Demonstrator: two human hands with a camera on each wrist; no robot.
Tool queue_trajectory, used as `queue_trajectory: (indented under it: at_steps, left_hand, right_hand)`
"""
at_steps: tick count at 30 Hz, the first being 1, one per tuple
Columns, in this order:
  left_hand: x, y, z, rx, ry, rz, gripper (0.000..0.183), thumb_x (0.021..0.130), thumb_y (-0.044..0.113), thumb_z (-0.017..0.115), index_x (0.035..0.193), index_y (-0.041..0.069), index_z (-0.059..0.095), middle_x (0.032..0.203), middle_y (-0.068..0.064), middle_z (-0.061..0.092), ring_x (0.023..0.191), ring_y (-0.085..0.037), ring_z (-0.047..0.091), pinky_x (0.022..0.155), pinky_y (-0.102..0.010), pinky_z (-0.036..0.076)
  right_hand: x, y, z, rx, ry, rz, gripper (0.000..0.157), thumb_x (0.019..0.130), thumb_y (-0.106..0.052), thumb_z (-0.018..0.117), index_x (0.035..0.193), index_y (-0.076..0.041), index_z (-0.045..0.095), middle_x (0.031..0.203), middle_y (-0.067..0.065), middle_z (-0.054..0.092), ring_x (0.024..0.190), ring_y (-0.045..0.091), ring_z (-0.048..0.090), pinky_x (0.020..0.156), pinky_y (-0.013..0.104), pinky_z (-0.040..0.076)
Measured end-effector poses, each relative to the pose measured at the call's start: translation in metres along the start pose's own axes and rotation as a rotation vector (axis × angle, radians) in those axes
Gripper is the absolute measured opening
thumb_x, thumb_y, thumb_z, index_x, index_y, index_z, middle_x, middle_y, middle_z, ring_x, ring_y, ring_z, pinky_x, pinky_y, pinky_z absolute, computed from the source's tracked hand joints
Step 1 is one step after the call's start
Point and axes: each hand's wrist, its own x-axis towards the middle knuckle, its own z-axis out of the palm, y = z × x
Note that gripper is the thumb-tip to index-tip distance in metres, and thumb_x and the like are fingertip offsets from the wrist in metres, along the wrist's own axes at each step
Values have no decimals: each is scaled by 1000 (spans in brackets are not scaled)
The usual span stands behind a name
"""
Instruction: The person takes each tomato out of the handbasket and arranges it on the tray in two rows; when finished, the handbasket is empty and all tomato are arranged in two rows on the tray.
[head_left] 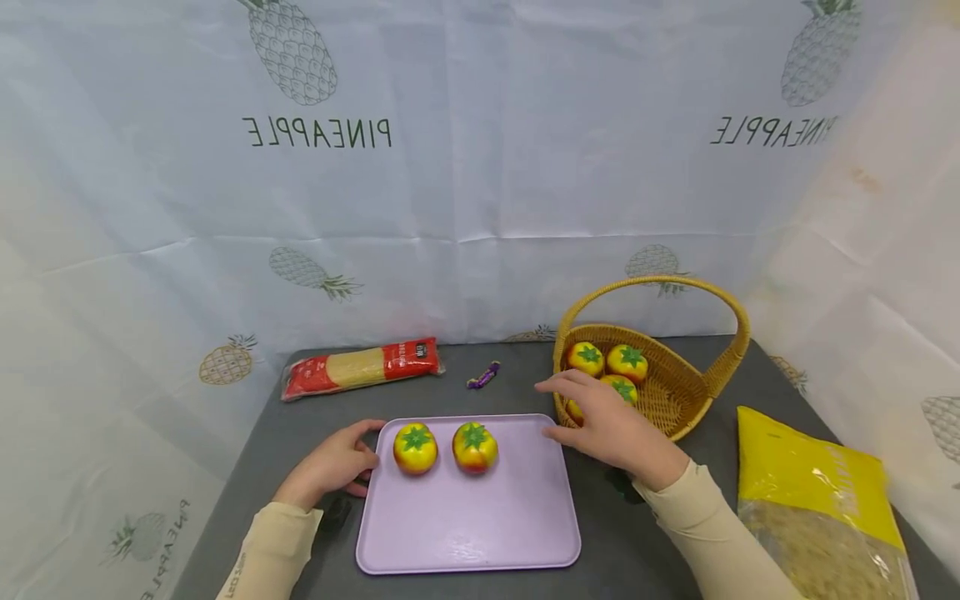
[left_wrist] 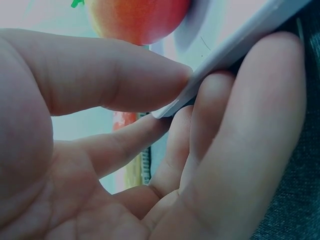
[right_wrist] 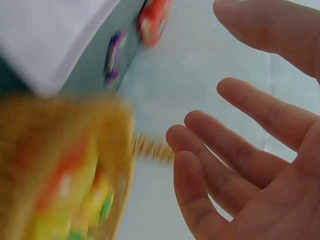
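A lilac tray [head_left: 465,525] lies on the dark table, bearing two yellow-and-red toy fruits [head_left: 416,448] with green leafy tops. My left hand [head_left: 335,463] pinches the tray's left edge, the thumb at the upper side and fingertips tucked beneath, as the left wrist view shows. Between the tray's far right corner and the wicker basket [head_left: 670,404], my right hand [head_left: 602,419] hovers with fingers spread and nothing held. Several similar fruits [head_left: 627,362] sit at the basket's left end, partly hidden by that hand. In the right wrist view the palm faces the blurred basket.
A red-and-clear packet of noodles [head_left: 360,369] lies at the back left. The purple wrapped candy [head_left: 483,375] is behind the tray. To the right rests a yellow bag [head_left: 821,500] with a clear lower half. The basket's tall handle [head_left: 652,283] arches over it, before the pineapple-print curtain.
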Motion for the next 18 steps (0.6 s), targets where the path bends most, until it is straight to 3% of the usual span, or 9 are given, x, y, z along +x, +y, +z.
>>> queue_trajectory:
  at_steps: [3,8,18]
  left_hand:
    - [-1,0,0,18,5,-8,66,96,9,69,159,11,49,101,-15,63,82,-26,64,67,-38,68]
    - [0,4,-2,42,1,-1,66,96,10,70,158,10,49,104,-15,64,85,-26,64,67,-38,68]
    - [-1,2,-1,26,-1,-13,67,95,10,71,158,10,49,101,-15,64,84,-26,64,67,-38,68]
  right_hand:
    - [-8,24,-17,-37,27,21,59,90,-26,88,145,-15,68,148,14,64,130,38,67,106,58,59]
    - [-20,62,-33,-61,74,93,60,90,-22,88,145,-11,67,144,18,66,127,41,66,103,61,58]
    - [-28,103,-24,-32,107,175,62,90,-19,88,146,-8,66,141,21,66,126,44,66,104,64,57]
